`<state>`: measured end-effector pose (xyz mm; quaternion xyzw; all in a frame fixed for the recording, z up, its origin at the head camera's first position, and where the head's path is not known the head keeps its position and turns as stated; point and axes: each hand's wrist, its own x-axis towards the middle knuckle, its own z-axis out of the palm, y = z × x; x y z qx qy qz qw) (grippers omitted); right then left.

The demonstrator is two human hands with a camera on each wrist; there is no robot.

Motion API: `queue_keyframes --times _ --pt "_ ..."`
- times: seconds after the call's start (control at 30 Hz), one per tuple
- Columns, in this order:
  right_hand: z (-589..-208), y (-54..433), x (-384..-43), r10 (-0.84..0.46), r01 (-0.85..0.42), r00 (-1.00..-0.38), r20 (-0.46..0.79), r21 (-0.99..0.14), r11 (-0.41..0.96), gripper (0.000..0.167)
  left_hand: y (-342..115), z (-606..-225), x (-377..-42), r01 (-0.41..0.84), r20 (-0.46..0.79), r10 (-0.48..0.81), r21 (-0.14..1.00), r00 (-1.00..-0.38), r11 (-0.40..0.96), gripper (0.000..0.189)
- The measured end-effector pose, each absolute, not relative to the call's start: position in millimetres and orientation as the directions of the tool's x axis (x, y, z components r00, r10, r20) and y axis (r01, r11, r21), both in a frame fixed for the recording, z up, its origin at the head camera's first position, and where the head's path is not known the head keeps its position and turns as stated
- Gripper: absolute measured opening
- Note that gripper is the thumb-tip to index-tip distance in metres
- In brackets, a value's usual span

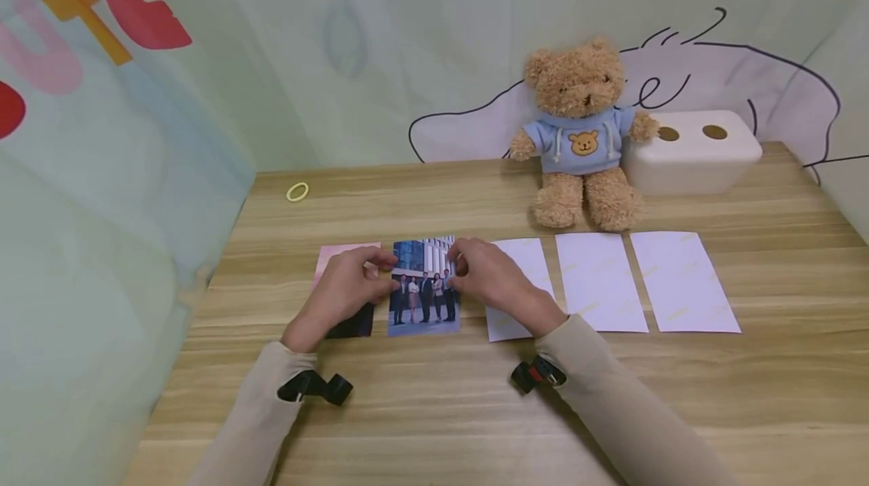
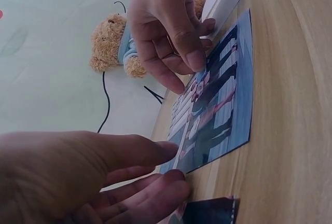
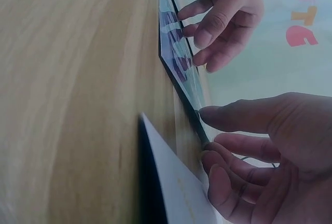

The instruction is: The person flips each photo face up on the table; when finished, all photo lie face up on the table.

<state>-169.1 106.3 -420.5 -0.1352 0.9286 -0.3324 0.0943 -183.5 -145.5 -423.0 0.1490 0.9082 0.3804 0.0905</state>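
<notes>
Seemingly, both hands' fingers (image 1: 380, 256) (image 1: 463, 246) hold the photo (image 1: 425, 301).

In front of the brown bear (image 1: 578, 97) in its light-blue sweater (image 1: 563, 154) are white cards (image 1: 600, 286) flecked yellow and, further left, a bluish photo (image 1: 425, 305).

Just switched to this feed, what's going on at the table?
A person's left hand and right hand hold the group photo by its opposite side edges. Another photo lies to its left, partly hidden by the left hand. Three white cards lie in a row to its right.
</notes>
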Motion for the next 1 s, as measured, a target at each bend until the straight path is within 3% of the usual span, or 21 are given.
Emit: queue_keyframes --times 0.4,0.77,1.0 --pt "-412.3 108.0 -168.3 -0.303 -0.172 -0.948 -0.099 -0.639 0.750 0.038 -147.2 -419.1 -180.6 0.271 0.064 0.313 0.683 -0.947 0.679 0.033" --pt "-407.5 123.5 -166.6 -0.300 -0.190 -0.953 -0.035 -0.703 0.686 0.033 -130.5 -411.5 -172.5 0.253 0.057 0.333 0.773 -0.941 0.582 0.032" --pt "-408.4 137.1 -160.7 -0.310 -0.236 -0.950 0.038 -0.735 0.636 0.029 -117.7 -405.9 -167.0 0.307 0.098 0.378 0.781 -0.921 0.545 0.032"
